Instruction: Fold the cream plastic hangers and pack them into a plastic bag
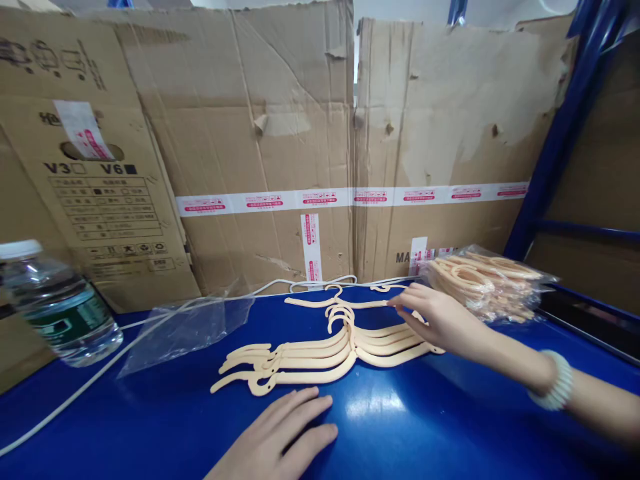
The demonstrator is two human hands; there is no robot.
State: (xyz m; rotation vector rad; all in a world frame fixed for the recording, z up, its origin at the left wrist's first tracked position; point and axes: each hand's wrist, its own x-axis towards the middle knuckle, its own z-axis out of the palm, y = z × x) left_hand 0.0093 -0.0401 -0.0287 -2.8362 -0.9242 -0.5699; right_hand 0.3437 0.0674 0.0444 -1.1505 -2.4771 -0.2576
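Note:
Several cream-coloured clothes hangers [315, 360] lie overlapped on the blue table, their hooks pointing away from me. Behind this row is a separate hanger [310, 303], and my right hand [435, 313] has the right end of its arm between thumb and fingers. Part of another hanger's hook [383, 288] shows behind that hand. My left hand [287, 437] is palm down near the front of the row, fingers spread, holding nothing. A clear plastic bag [490, 283] packed with more hangers sits to the right of my right hand.
On the left stand a water bottle [63, 310] and a flat clear plastic bag [193, 333]. A white cable [95, 380] crosses the table [400, 433]. Large cardboard boxes [265, 153] wall off the back, with a blue metal post [555, 133] at the right.

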